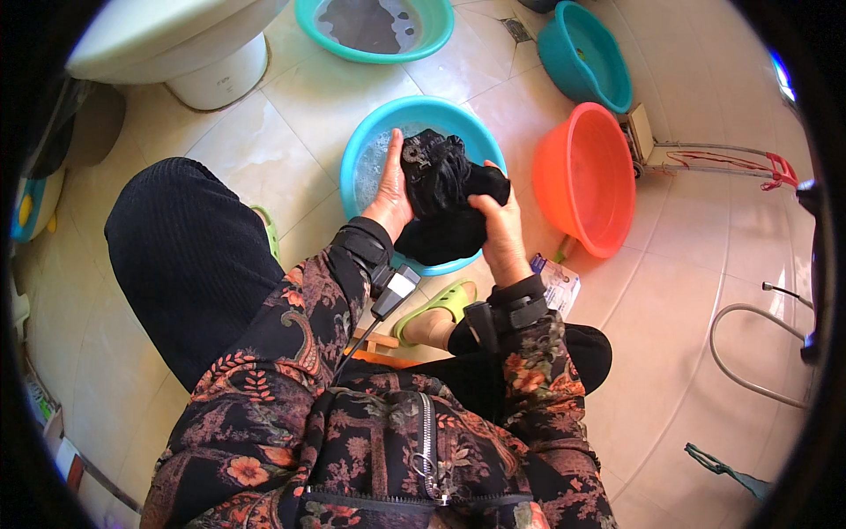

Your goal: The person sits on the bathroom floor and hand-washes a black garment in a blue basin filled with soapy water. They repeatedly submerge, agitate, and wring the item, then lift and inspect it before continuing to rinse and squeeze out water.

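A bundled black cloth garment (436,178) is held up between both hands, over a light-blue plastic basin (360,125) with sudsy water in it. My left hand (392,192) supports the cloth's left side, its thumb pointing up and its other fingers hidden beneath. On the right side, my right hand (499,225) grips the cloth between thumb and fingers. The lower part of the cloth hangs over the basin's near side and hides much of the water. Both wrists wear black straps.
A green basin of murky water (307,30) stands beyond, near a white toilet base (221,73). An orange-red basin (548,172) and a teal basin (558,63) lean at the right. A printed packet (558,287) lies near my green slipper (453,301).
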### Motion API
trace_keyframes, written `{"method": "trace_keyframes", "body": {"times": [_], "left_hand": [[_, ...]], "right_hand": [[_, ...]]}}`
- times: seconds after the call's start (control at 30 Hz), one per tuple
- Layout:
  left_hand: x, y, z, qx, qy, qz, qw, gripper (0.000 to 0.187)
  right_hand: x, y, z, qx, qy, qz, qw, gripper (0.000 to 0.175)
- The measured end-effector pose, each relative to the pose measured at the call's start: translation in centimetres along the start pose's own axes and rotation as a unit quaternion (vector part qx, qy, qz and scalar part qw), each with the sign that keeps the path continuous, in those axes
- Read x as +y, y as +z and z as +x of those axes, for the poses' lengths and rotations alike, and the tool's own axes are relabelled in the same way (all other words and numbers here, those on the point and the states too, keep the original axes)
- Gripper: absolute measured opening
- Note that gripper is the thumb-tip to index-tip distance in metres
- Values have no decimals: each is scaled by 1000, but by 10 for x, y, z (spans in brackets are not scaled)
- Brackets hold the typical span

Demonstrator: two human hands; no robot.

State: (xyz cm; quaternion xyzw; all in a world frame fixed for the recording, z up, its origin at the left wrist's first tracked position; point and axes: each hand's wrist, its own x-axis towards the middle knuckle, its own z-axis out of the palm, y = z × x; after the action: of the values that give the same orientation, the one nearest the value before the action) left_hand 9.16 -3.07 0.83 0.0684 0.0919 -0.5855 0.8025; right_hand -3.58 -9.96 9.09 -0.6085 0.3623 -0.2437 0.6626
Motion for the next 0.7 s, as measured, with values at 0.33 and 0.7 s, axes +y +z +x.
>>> {"method": "trace_keyframes", "body": {"times": [0.33, 0.7], "left_hand": [[-18, -10, 13, 101, 65, 0, 993, 51], [-18, 25, 1, 212, 173, 136, 952, 34]], "right_hand": [[29, 37, -10, -64, -233, -364, 900, 90], [22, 47, 28, 32, -187, -270, 944, 38]]}}
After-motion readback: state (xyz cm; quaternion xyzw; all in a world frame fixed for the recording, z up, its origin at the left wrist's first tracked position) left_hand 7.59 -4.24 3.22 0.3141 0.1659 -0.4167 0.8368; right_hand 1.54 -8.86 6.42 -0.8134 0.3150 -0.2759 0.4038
